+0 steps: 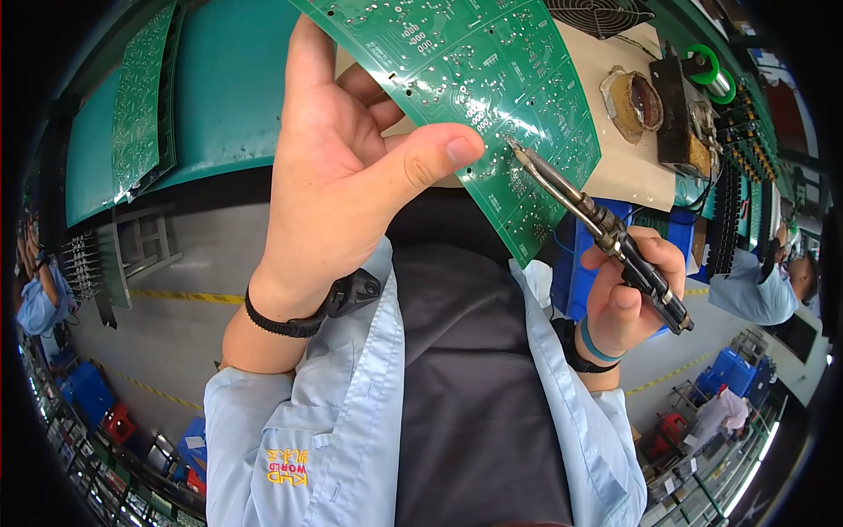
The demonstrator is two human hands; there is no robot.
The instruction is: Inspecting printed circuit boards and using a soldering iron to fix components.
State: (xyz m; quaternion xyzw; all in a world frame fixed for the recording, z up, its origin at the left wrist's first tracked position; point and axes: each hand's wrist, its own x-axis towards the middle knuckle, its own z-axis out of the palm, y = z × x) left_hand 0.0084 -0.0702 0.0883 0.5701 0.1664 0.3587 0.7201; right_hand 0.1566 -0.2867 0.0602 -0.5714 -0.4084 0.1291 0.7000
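A large green circuit board [492, 88] is held up tilted in front of me, its face dotted with solder points. My left hand [342, 149] grips its left edge, thumb on the near face and fingers behind. In my right hand [637, 290] is a soldering iron [606, 228], held by its dark handle and pointing up and left. The iron's tip meets or hovers just over the board right of my left thumb; I cannot tell whether it touches. The fingers behind the board are partly hidden.
Another green board [140, 97] stands on the teal bench mat [228, 88] at the left. To the right are a round brown-rimmed pot [634, 105], a green solder reel [709, 75], a fan [601, 13] and a blue bin [575, 263]. A co-worker [764, 281] is at the far right.
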